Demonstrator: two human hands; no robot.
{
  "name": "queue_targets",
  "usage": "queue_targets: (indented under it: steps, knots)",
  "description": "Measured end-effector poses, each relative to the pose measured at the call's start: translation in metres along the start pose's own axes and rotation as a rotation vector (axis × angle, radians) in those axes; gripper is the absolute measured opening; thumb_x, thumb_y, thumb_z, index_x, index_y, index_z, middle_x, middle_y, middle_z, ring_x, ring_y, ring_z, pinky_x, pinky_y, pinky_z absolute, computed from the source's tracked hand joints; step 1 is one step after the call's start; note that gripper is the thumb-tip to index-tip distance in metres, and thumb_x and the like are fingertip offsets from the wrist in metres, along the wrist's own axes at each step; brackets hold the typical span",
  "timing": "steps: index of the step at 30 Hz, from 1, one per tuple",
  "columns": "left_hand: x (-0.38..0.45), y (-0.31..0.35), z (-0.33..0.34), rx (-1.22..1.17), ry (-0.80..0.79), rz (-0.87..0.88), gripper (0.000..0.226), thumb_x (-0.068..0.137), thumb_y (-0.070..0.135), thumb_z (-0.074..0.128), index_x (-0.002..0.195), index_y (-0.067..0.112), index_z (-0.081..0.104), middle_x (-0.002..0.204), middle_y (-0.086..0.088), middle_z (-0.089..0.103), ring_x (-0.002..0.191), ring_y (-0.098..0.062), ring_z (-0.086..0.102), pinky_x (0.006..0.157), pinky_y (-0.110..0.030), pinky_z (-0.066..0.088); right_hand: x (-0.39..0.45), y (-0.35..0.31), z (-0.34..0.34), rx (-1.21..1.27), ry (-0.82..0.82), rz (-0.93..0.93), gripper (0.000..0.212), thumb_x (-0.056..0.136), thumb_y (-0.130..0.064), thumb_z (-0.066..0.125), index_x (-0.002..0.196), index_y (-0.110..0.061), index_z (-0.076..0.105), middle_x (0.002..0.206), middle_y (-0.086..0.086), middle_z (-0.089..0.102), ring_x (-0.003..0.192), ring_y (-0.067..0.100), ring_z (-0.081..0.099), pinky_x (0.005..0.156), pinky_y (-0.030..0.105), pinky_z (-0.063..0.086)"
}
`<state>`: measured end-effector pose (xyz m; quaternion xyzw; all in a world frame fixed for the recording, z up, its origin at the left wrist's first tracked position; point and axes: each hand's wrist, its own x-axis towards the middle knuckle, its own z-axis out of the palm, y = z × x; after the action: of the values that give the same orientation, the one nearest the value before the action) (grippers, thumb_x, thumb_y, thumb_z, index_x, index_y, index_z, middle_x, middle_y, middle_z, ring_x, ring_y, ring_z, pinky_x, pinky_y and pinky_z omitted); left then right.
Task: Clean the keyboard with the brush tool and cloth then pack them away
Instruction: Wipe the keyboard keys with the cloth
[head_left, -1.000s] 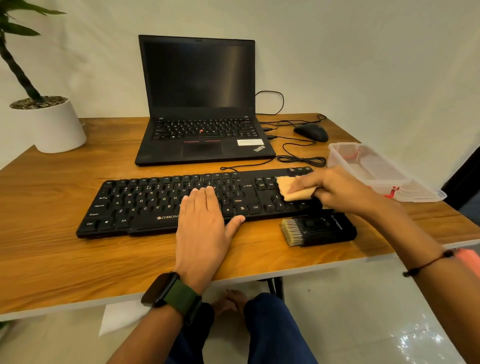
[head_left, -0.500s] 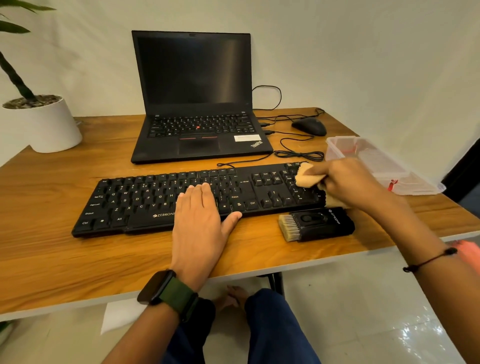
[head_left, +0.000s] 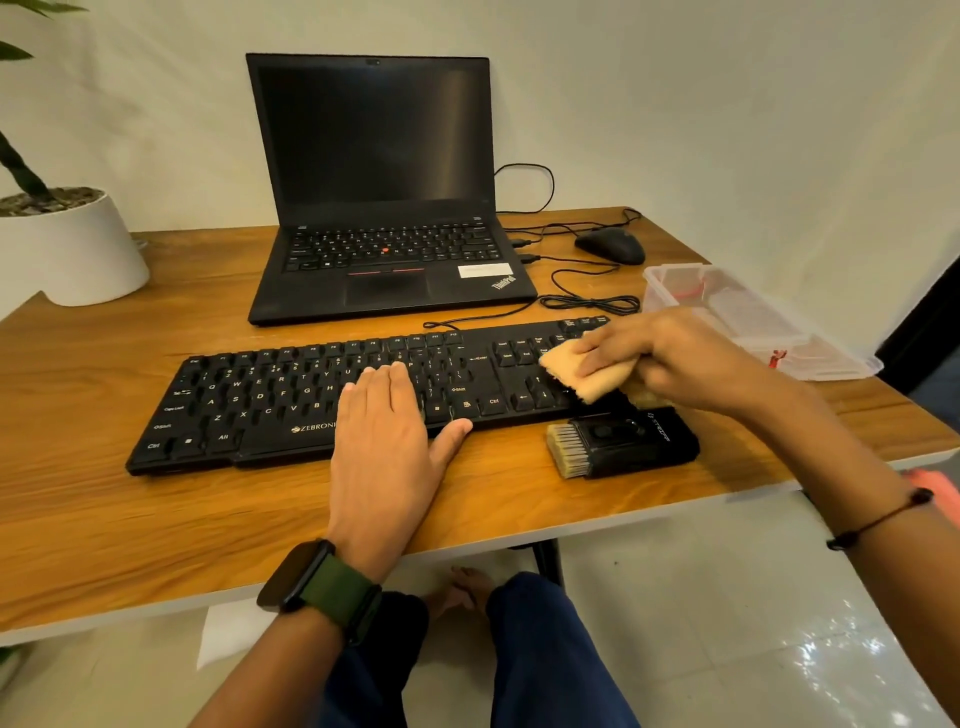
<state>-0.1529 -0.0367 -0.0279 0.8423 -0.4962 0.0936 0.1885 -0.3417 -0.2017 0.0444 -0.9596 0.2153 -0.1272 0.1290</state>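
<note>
A black keyboard (head_left: 291, 395) lies across the wooden desk (head_left: 104, 519). My left hand (head_left: 387, 441) rests flat on its lower middle, fingers straight, holding it down. My right hand (head_left: 670, 353) presses a folded tan cloth (head_left: 587, 371) onto the keys at the keyboard's right end, fingers on top and the cloth bunched under the palm. The black brush tool (head_left: 623, 441), bristles pointing left, lies on the desk just in front of the keyboard's right end, below my right hand.
An open black laptop (head_left: 384, 208) stands behind the keyboard. A mouse (head_left: 610, 245) and coiled cables (head_left: 589, 301) lie at the back right. A clear plastic box (head_left: 748, 322) sits at the right edge. A white plant pot (head_left: 67, 249) stands at the far left.
My right hand wiped the cloth toward the keyboard's far right edge, then back down and left over the arrow-key area. My left hand stayed in place.
</note>
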Motion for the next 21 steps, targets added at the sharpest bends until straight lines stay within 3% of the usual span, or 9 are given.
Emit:
queue_targets:
  steps: [3, 9, 14, 18, 21]
  knots:
    - [0.0, 0.001, 0.001, 0.013, 0.025, -0.005, 0.08, 0.082, 0.057, 0.046, 0.135, -0.003, 0.037, 0.131, -0.02, 0.047, 0.128, -0.034, 0.039, 0.11, -0.044, 0.026, 0.002, 0.0, 0.004, -0.048, -0.096, 0.042, 0.038, 0.08, 0.011, 0.056, 0.101, -0.017, 0.072, 0.123, 0.001, 0.062, 0.118, 0.012, 0.051, 0.097, 0.018, 0.033]
    - [0.0, -0.001, 0.003, 0.015, 0.023, 0.001, 0.081, 0.084, 0.057, 0.045, 0.139, -0.001, 0.031, 0.137, -0.017, 0.042, 0.133, -0.031, 0.033, 0.114, -0.041, 0.02, -0.003, 0.011, -0.008, -0.176, -0.011, 0.303, 0.031, 0.081, 0.005, 0.058, 0.098, -0.016, 0.073, 0.115, 0.004, 0.067, 0.108, 0.022, 0.057, 0.098, 0.035, 0.043]
    - [0.0, 0.001, 0.001, 0.008, 0.008, 0.003, 0.082, 0.085, 0.057, 0.043, 0.141, 0.0, 0.026, 0.14, -0.016, 0.038, 0.135, -0.029, 0.029, 0.115, -0.04, 0.017, 0.033, -0.003, -0.005, -0.153, 0.104, 0.254, 0.034, 0.085, 0.002, 0.057, 0.111, -0.016, 0.068, 0.125, 0.004, 0.061, 0.118, 0.023, 0.051, 0.101, 0.032, 0.038]
    - [-0.001, 0.003, -0.003, 0.004, 0.004, -0.004, 0.082, 0.085, 0.057, 0.042, 0.141, -0.001, 0.026, 0.141, -0.017, 0.038, 0.136, -0.03, 0.029, 0.115, -0.04, 0.016, 0.057, -0.002, 0.012, -0.279, -0.104, 0.154, 0.044, 0.086, 0.0, 0.052, 0.123, -0.024, 0.06, 0.133, 0.001, 0.056, 0.125, 0.022, 0.047, 0.105, 0.037, 0.036]
    - [0.001, 0.003, -0.002, 0.017, -0.008, -0.004, 0.083, 0.087, 0.06, 0.037, 0.144, 0.002, 0.018, 0.146, -0.013, 0.031, 0.139, -0.027, 0.022, 0.116, -0.037, 0.01, 0.055, 0.001, 0.009, -0.372, -0.155, 0.25, 0.043, 0.089, -0.003, 0.05, 0.127, -0.023, 0.056, 0.13, 0.007, 0.057, 0.117, 0.024, 0.052, 0.098, 0.038, 0.043]
